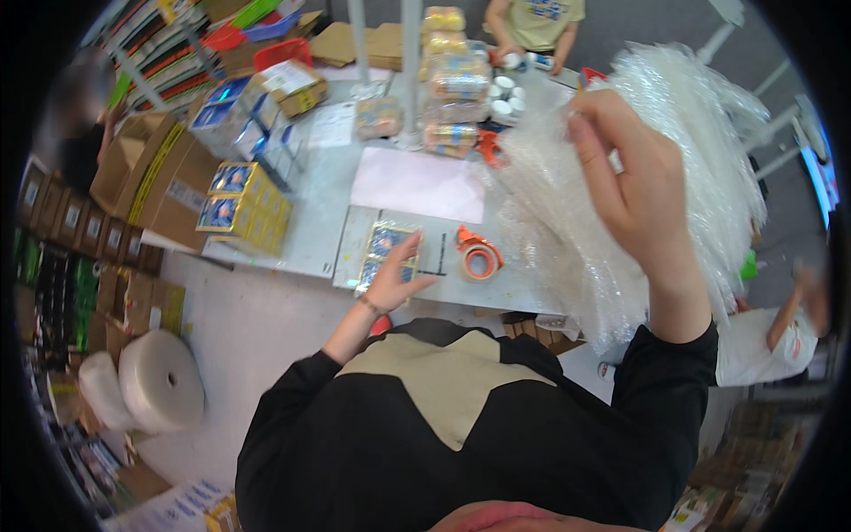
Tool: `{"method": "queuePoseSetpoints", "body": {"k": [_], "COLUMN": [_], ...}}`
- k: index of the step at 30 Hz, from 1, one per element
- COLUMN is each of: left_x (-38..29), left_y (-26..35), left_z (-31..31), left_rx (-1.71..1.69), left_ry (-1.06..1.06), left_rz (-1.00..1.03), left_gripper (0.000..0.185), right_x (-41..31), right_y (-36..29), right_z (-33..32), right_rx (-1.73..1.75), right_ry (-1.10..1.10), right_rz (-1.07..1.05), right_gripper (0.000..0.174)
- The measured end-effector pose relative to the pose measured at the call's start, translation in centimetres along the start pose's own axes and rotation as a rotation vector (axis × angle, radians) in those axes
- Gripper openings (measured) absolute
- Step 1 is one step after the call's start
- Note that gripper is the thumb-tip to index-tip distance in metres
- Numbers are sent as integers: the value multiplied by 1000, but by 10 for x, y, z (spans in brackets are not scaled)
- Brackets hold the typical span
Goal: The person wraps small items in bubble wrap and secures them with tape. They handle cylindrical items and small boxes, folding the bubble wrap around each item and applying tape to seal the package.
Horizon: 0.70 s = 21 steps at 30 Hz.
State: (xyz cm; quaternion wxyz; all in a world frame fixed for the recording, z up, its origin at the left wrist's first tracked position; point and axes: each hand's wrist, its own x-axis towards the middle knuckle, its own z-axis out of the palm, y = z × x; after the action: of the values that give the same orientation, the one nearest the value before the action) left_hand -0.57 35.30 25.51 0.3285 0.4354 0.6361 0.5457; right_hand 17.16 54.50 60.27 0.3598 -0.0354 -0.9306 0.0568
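Note:
My left hand (391, 282) lies over a bundle of blue-and-gold boxes (382, 243) at the table's near edge, its fingers apart. Clear wrap seems to cover the bundle, and my hand hides part of it. Raised on the right, my right hand (635, 179) has its thumb and fingers curled together. Behind and below it spreads a large heap of clear bubble wrap (685, 133); whether the fingertips pinch its edge is unclear. An orange tape dispenser (480, 256) with a roll of tape sits on the table between my hands.
Stacked yellow boxes (249, 206) and an open carton (149, 173) stand at left. Wrapped bundles (457, 86) and white-lidded containers (506, 100) surround a post (411, 66). Across the table, a person (535, 30) handles containers. A bubble-wrap roll (163, 380) is on the floor.

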Motion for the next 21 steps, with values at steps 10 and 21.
{"method": "queuePoseSetpoints", "body": {"k": [10, 21], "left_x": [1, -103], "left_y": [-42, -65], "left_z": [-31, -135], "left_rx": [-901, -1178], "left_ry": [-55, 358], "left_rz": [10, -169], "left_gripper": [110, 110], "right_x": [52, -67], "right_y": [47, 87], "right_z": [217, 482], "right_rx": [1602, 1345], "right_ry": [305, 80], "right_rz": [1042, 1777], "right_gripper": [26, 30]}}
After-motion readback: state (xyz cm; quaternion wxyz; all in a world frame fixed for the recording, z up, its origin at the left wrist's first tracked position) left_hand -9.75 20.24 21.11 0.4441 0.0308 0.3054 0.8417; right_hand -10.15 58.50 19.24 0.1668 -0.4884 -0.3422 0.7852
